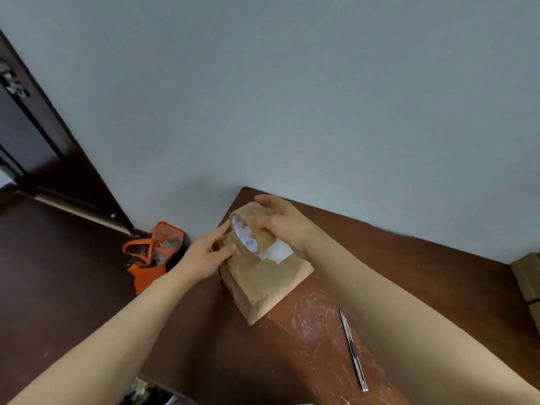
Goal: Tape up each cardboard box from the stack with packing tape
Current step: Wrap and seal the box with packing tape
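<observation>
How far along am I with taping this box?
Early. The box lies closed on the table; no finished strip shows clearly. Your right hand grips the tape roll over it; your left hand touches the roll's edge, perhaps finding the end. Left: lay the strip, cut with the knife beside it, then more cardboard at the right edge.

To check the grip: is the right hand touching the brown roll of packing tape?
Touching. In the head view the fingers of the right hand curl round the brown roll of packing tape.
</observation>
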A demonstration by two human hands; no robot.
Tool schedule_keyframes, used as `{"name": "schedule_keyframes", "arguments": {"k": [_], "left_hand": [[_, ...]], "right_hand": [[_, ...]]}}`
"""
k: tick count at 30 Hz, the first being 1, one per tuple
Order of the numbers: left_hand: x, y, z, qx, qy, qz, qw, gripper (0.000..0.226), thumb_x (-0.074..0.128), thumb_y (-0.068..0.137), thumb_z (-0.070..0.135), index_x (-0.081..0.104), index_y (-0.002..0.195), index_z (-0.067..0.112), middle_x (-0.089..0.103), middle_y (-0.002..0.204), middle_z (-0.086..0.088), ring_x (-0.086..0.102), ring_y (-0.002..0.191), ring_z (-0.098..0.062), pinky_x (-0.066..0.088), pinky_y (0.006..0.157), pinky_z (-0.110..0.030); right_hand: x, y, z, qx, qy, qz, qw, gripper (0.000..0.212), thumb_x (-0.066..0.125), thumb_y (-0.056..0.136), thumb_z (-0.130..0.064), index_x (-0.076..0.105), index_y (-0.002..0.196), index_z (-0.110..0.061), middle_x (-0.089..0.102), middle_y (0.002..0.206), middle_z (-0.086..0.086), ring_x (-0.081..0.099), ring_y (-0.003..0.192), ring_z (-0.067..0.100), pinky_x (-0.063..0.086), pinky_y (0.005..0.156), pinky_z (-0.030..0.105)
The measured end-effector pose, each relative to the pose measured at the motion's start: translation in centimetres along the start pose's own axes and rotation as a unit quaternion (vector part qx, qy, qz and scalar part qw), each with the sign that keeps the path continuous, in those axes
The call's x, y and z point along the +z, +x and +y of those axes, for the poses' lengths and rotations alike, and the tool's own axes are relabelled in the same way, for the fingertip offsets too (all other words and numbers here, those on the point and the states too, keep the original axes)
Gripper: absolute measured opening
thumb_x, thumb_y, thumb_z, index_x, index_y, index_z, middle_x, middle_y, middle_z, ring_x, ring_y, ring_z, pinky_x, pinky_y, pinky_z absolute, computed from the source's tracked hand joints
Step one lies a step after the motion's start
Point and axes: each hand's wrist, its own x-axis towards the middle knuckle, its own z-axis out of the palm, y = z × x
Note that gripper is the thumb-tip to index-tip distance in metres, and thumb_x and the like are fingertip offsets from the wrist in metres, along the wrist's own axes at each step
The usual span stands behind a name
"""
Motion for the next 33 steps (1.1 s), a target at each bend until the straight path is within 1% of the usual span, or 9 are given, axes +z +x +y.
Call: {"name": "schedule_keyframes", "arguments": {"k": [3, 6, 10, 13, 16, 19, 23, 28, 33], "left_hand": [[1.8, -0.2, 0.1, 0.03, 0.16, -0.043, 0.986, 0.134, 0.064, 0.047, 0.075, 0.005, 0.154, 0.021, 0.009, 0.158, -0.002, 0.006, 0.146, -0.021, 0.012, 0.12, -0.039], [2.8, -0.3, 0.4, -0.035, 0.302, -0.077, 0.949, 0.163, 0.061, 0.031, 0.088, -0.032, 0.145, 0.018, -0.037, 0.152, 0.0, -0.035, 0.139, -0.024, -0.013, 0.116, -0.046], [3.3, -0.4, 1.0, -0.028, 0.346, -0.081, 0.934, 0.159, 0.068, 0.046, 0.084, -0.034, 0.143, 0.01, -0.037, 0.151, -0.009, -0.03, 0.141, -0.028, -0.011, 0.118, -0.043], [3.5, -1.1, 1.4, -0.023, 0.329, -0.073, 0.941, 0.153, 0.073, 0.054, 0.075, -0.034, 0.143, 0.008, -0.037, 0.151, -0.012, -0.029, 0.142, -0.028, -0.011, 0.115, -0.038], [3.4, -0.9, 1.8, -0.041, 0.339, -0.063, 0.938, 0.153, 0.073, 0.055, 0.074, -0.028, 0.145, 0.002, -0.028, 0.155, -0.013, -0.023, 0.144, -0.029, -0.008, 0.116, -0.037], [3.8, -0.7, 1.9, -0.041, 0.36, -0.037, 0.932, 0.153, 0.067, 0.053, 0.081, -0.022, 0.146, -0.001, -0.018, 0.158, -0.012, -0.018, 0.145, -0.029, -0.006, 0.117, -0.038], [3.8, -0.2, 2.3, -0.041, 0.365, -0.069, 0.928, 0.154, 0.07, 0.052, 0.079, -0.023, 0.147, 0.002, -0.019, 0.158, -0.01, -0.018, 0.145, -0.029, -0.004, 0.119, -0.04], [3.6, -0.1, 3.0, -0.054, 0.384, -0.091, 0.917, 0.154, 0.073, 0.052, 0.076, -0.024, 0.146, 0.002, -0.021, 0.158, -0.009, -0.02, 0.144, -0.028, -0.005, 0.118, -0.039], [3.0, 0.4, 4.1, -0.096, 0.389, -0.151, 0.904, 0.155, 0.078, 0.053, 0.069, -0.03, 0.144, 0.005, -0.028, 0.156, -0.008, -0.026, 0.143, -0.029, -0.004, 0.118, -0.04]], "right_hand": [[1.2, 0.9, 0.1, -0.012, 0.007, 0.006, 1.0, 0.049, 0.065, 0.087, -0.041, 0.057, 0.121, -0.007, 0.07, 0.103, 0.005, 0.066, 0.094, 0.019, 0.053, 0.089, 0.031], [1.6, 0.6, -0.2, -0.02, 0.022, -0.001, 1.0, 0.046, 0.056, 0.094, -0.039, 0.062, 0.105, 0.006, 0.068, 0.07, 0.001, 0.064, 0.064, 0.013, 0.053, 0.067, 0.018], [1.8, -0.6, -0.9, -0.006, 0.02, 0.013, 1.0, 0.052, 0.054, 0.094, -0.041, 0.063, 0.106, 0.009, 0.067, 0.062, 0.005, 0.063, 0.056, 0.013, 0.054, 0.06, 0.018], [1.2, -2.6, -1.2, 0.021, 0.05, 0.051, 0.997, 0.042, 0.06, 0.091, -0.041, 0.066, 0.087, 0.0, 0.067, 0.069, 0.013, 0.062, 0.055, 0.011, 0.05, 0.05, 0.015], [0.4, -5.4, -0.3, 0.058, 0.037, 0.058, 0.996, 0.035, 0.064, 0.088, -0.035, 0.07, 0.091, 0.0, 0.072, 0.084, 0.017, 0.065, 0.065, 0.011, 0.054, 0.063, 0.021], [-0.8, -8.0, 0.9, 0.079, 0.049, 0.04, 0.995, 0.018, 0.057, 0.089, -0.017, 0.068, 0.081, -0.006, 0.068, 0.061, 0.004, 0.063, 0.056, 0.014, 0.05, 0.054, 0.023], [-1.8, -10.0, 3.9, 0.096, 0.019, 0.029, 0.995, 0.037, 0.053, 0.095, -0.025, 0.068, 0.069, -0.003, 0.064, 0.053, 0.007, 0.057, 0.047, 0.016, 0.05, 0.056, 0.025], [-0.9, -9.7, 7.8, 0.14, 0.001, 0.041, 0.989, 0.036, 0.053, 0.097, -0.026, 0.067, 0.079, 0.003, 0.065, 0.053, 0.007, 0.056, 0.041, 0.014, 0.051, 0.053, 0.022], [0.8, -8.0, 10.4, 0.16, -0.025, 0.036, 0.986, 0.036, 0.052, 0.097, -0.026, 0.063, 0.07, -0.005, 0.065, 0.051, 0.005, 0.058, 0.042, 0.016, 0.055, 0.062, 0.028]]}}
